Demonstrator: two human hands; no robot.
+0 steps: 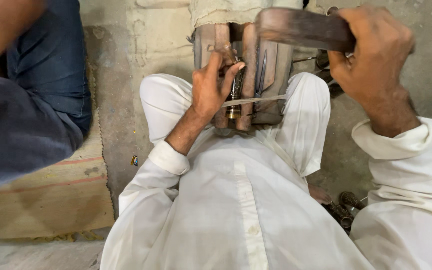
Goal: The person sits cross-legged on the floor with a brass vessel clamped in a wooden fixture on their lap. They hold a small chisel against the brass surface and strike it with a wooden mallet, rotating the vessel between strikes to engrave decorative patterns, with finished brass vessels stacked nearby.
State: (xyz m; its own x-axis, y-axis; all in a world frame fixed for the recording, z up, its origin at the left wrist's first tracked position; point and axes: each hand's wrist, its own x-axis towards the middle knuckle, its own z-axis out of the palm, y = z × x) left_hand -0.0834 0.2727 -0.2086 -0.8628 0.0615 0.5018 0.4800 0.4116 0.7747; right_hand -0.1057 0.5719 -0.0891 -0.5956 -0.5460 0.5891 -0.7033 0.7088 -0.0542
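I sit cross-legged in white clothes with a worn wooden block (271, 65) between my knees. My left hand (211, 87) presses a small ornate metal piece (235, 90) against the block, thumb and fingers wrapped around it. A pale cord (256, 100) runs taut across the block beside that piece. My right hand (373, 55) is raised at the upper right, closed around a flat dark wooden tool (301, 27) held above the block.
Another person in blue jeans and a dark top (31, 100) sits close on my left. A woven mat (61, 195) lies on the concrete floor. Small metal pieces (343, 207) lie by my right knee, and more show behind the block (323, 60).
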